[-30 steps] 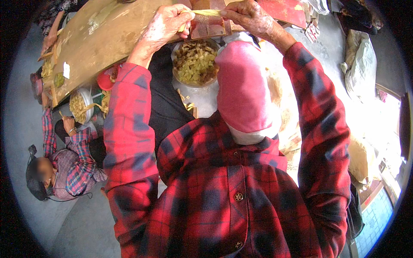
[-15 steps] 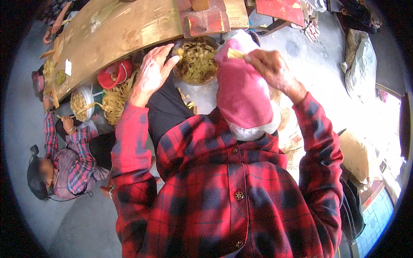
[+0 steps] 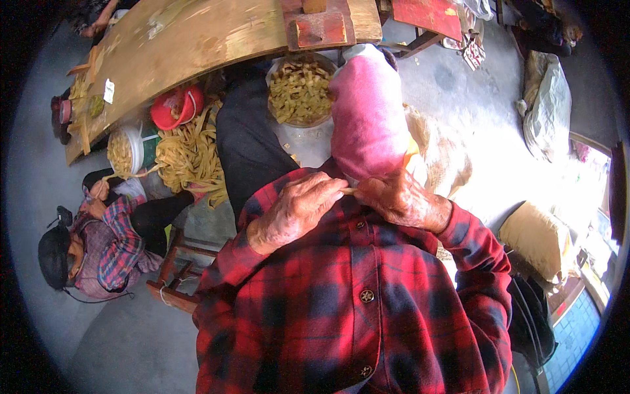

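Note:
Close in front of my chest, both hands meet at a thin pale yellow strip (image 3: pixel 348 191). My left hand (image 3: pixel 298 209) pinches its left end between thumb and fingers. My right hand (image 3: pixel 401 199) is closed on the other end, so only a short length shows between them. A pink cloth (image 3: pixel 367 115) covers my right leg just beyond the hands. Past my left knee, a round basin (image 3: pixel 271 77) holds many short pieces of similar yellowish strip.
At the left, a co-worker (image 3: pixel 108 243) handles a long strip beside a white bucket (image 3: pixel 137 150). Long yellowish strips (image 3: pixel 190 154) are heaped near a red bucket (image 3: pixel 176 108). A wooden table (image 3: pixel 216 29) spans the far side; sacks (image 3: pixel 548 105) lie at right.
My left hand has come back from beside the basin, its fingers closing. My right hand has lowered the strip from above the pink cloth toward my chest, and the two hands now meet.

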